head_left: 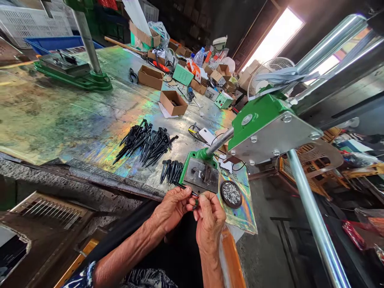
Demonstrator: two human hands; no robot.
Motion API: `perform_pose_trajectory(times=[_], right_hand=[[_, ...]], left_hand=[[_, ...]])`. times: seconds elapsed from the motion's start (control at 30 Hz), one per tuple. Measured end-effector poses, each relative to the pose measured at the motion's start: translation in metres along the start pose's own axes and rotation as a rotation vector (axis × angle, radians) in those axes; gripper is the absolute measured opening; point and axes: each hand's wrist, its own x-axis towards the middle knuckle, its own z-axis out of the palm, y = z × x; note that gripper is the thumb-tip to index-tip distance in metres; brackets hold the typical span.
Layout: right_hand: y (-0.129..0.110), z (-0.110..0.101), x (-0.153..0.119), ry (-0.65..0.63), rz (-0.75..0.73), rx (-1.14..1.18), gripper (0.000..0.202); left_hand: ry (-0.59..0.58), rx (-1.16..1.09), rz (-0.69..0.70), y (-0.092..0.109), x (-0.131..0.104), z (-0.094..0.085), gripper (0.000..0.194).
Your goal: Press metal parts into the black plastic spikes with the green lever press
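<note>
My left hand (175, 206) is closed on a slim black plastic stake (181, 185), its tapered end pointing up and left. Close beside it, my right hand (211, 216) pinches thumb and fingers together at the stake's other end; whatever lies between those fingertips is too small to make out. Just beyond both hands is the metal fixture plate (196, 179) on the green base of a hand press (185, 166). A small row of black stakes (171, 171) lies left of that base. Right of the plate, a round dark dish (222, 196) holds many tiny silvery metal pieces.
A larger heap of black stakes (147, 144) lies farther left on the worn table (75, 120). The press's green head (261, 120) overhangs at right. Open cardboard boxes (173, 103) and clutter stand behind. A second green press base (75, 78) is at far left.
</note>
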Motion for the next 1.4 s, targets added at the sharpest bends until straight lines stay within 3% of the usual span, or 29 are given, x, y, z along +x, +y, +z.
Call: perform_pose_trajectory(times=[0.27, 0.5, 0.7, 0.9, 1.23, 1.4], right_hand=[[0.005, 0.004, 0.001, 0.028, -0.053, -0.094, 0.021], [0.014, 0.010, -0.002, 0.178, -0.172, -0.322, 0.021], [0.015, 0.017, 0.007, 0.148, 0.103, 0.196, 0.023], [0.013, 0.008, 0.028, 0.178, 0.191, 0.365, 0.023], [0.022, -0.001, 0.058, 0.180, 0.311, 0.506, 0.029], [0.016, -0.013, 0.057, 0.172, 0.341, 0.511, 0.029]], left_hand=[[0.061, -0.061, -0.005, 0.000, 0.000, 0.001, 0.015], [0.014, -0.042, 0.097, -0.009, 0.002, 0.001, 0.027], [0.023, 0.321, 0.313, -0.002, 0.007, 0.005, 0.029], [0.024, 0.767, 0.501, 0.011, 0.036, 0.014, 0.019], [0.007, 1.038, 0.530, 0.009, 0.087, 0.009, 0.013], [-0.034, 1.204, 0.522, 0.016, 0.107, 0.012, 0.011]])
